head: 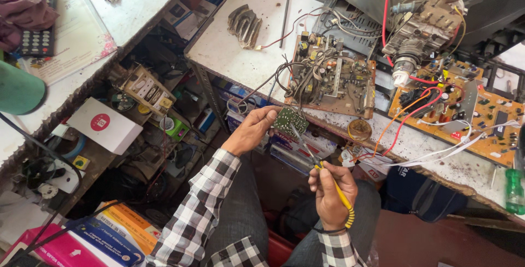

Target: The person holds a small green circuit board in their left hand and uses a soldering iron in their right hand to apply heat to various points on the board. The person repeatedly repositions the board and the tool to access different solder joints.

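We see both our forearms in checked sleeves reaching forward over the lap. Our left hand (252, 129) is raised higher, fingers pinched closed, wrist extended. Our right hand (330, 189) sits lower and nearer, curled in a closed grip, knuckles outward, thumb on top.

Two bare hands, left hand (252, 130) and right hand (330, 190), each emerging from a long sleeve (199, 212) of black-and-white checked cloth, cuffs ending at the wrists. Thin dark band (330, 229) around the right wrist, possibly a thread or a cord; too small to tell. Lower down, grey trousers (240, 218) over both legs, fabric faintly ribbed.
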